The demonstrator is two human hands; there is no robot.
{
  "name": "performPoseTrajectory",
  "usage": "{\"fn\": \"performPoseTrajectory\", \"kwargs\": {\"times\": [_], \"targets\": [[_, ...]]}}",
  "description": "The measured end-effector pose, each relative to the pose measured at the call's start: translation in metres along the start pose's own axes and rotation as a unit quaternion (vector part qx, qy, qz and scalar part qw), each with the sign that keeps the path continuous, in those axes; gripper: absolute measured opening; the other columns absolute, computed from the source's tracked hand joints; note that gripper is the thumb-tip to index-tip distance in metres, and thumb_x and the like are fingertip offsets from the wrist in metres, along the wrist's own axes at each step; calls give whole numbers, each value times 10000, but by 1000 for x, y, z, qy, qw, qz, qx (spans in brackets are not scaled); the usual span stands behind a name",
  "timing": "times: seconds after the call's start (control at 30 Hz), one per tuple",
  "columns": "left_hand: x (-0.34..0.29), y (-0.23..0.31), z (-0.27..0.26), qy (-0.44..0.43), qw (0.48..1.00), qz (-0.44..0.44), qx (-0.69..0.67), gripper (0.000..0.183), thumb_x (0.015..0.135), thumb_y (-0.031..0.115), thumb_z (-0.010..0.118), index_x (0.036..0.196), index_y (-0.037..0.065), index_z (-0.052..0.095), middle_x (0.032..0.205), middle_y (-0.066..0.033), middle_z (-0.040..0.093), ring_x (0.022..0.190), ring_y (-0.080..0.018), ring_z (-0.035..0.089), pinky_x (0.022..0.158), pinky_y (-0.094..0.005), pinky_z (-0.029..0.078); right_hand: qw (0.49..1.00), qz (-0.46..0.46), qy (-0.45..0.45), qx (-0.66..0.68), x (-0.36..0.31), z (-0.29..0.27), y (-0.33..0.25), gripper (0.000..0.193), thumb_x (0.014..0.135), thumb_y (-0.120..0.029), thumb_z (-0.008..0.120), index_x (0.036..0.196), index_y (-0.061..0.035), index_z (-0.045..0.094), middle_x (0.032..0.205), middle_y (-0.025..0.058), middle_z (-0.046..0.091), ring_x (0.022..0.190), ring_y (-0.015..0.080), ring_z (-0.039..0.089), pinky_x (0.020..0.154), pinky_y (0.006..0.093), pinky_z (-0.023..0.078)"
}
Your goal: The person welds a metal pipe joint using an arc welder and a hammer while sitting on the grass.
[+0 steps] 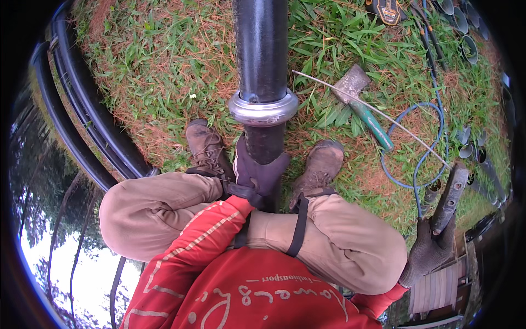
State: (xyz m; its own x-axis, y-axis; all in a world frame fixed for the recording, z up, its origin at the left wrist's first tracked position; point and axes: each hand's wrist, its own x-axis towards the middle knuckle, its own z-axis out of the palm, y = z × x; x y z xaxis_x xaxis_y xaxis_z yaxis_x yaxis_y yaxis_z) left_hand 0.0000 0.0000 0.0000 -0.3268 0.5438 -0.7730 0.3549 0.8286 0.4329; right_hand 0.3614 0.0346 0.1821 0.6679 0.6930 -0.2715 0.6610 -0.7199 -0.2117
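A thick black pipe [261,49] with a silver metal collar [263,108] runs up from between my knees over the grass. My left hand [257,175], in a dark purple glove at the end of a red sleeve, is closed around the pipe just below the collar. My right hand [429,251], in a grey knit glove, is out to the right of my knee and grips a grey metal bar with holes [451,196], which stands upright. My two muddy boots [204,145] sit on either side of the pipe.
A hatchet-like tool with a green handle [366,109], a thin rod [383,115] and a blue hose loop [433,140] lie on the grass at right. Several short pipe pieces [466,38] lie at top right. Long black pipes [82,115] run along the left.
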Motion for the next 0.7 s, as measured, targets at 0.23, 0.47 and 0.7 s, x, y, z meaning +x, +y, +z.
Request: {"fn": "performPoseTrajectory", "kwargs": {"times": [0.23,0.47,0.7], "targets": [[1,8,-4,40,999,9,-7,858,711,331,921,1387,-14,521,1212,-180,712,1074,-318,736,947,-465,585,998,-55,-18,-5,11,1,-5,705,793,117,785,1483,60,650,1223,93,781,988,139,693,894,315,578],[3,-9,-2,13,999,20,-31,865,706,348,922,1396,-5,537,1182,-165,731,1055,-320,747,951,-467,592,992,-115,-23,-38,5,-7,-3,662,821,105,789,1469,48,662,1237,104,778,1038,155,711,914,334,581],[9,-24,-9,-18,1000,21,-1,867,705,378,927,1395,7,555,1213,-177,741,1114,-324,744,983,-470,587,998,-53,28,23,-6,2,-5,620,858,109,784,1460,48,651,1213,71,740,1056,140,666,959,326,542]]}}
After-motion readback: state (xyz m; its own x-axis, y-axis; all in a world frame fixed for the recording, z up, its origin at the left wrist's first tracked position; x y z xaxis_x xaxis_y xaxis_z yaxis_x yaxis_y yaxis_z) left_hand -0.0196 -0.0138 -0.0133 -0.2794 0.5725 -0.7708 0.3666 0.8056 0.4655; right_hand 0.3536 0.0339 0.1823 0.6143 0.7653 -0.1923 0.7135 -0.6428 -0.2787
